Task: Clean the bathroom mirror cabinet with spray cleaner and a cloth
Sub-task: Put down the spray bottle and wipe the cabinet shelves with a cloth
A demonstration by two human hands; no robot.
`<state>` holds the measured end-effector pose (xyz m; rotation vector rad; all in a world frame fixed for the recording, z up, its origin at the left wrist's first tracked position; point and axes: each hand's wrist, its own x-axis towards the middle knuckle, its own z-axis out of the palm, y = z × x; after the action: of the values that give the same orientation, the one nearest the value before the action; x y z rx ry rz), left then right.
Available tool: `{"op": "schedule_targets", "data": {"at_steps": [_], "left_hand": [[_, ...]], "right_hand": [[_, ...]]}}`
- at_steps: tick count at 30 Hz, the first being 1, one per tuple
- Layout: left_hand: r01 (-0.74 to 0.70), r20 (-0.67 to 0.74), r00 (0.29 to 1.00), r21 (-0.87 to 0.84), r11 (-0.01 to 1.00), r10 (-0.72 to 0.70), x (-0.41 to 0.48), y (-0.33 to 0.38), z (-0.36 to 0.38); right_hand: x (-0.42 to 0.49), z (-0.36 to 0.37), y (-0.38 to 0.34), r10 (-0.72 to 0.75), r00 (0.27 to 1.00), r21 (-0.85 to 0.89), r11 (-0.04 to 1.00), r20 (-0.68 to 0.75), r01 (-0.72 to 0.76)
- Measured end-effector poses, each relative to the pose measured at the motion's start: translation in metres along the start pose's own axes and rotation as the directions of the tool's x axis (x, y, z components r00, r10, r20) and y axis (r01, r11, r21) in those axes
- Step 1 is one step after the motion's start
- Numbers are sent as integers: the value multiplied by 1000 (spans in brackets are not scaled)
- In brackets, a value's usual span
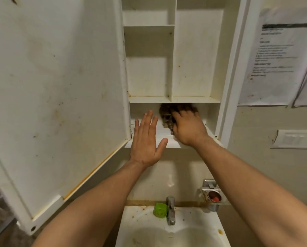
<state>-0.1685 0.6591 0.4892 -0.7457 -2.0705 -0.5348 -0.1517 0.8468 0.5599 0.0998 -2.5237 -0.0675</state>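
The white mirror cabinet (197, 50) hangs open above the sink, its shelves bare and stained. Its door (56, 90) is swung out to the left, its spotted inner face towards me. My right hand (188, 127) reaches into the bottom compartment and grips a dark brown cloth (167, 113) against the lowest shelf. My left hand (147, 139) is held flat with straight fingers at the front lip of that same shelf, just left of the cloth. No spray cleaner bottle is in view.
Below is a stained white sink (170, 234) with a metal tap (171, 211) and a green soap case (160, 210). A metal wall holder (210, 195) sits to the right. Printed papers (274, 56) and a switch plate (297, 139) are on the right wall.
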Motion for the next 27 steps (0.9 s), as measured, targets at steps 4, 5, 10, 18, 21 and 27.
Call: {"op": "schedule_targets", "data": {"at_steps": [4,5,10,18,21,27], "left_hand": [[36,39,999,-9,999,-35,1,2,-4],[42,46,998,-25,999,-41,1,3,-5],[95,51,994,-54,994,-92,0,1,-7],[67,65,996,-16,998,-66,-2,-1,-6],[63,59,996,-10,998,-63,-1,-2,-4],[80,88,993,-14,997,-78,-1,1,-8]], "right_hand": [[-5,-4,4,476,879,257,847,20,-465],[2,-8,-2,501,865,244,836,27,-492],[14,-3,-48,273,962,47,961,-17,-272],[3,-15,9,186,982,-386,908,21,-164],[-2,-17,31,139,988,-478,873,68,-90],[7,-19,20,202,960,-563,824,191,-62]]}}
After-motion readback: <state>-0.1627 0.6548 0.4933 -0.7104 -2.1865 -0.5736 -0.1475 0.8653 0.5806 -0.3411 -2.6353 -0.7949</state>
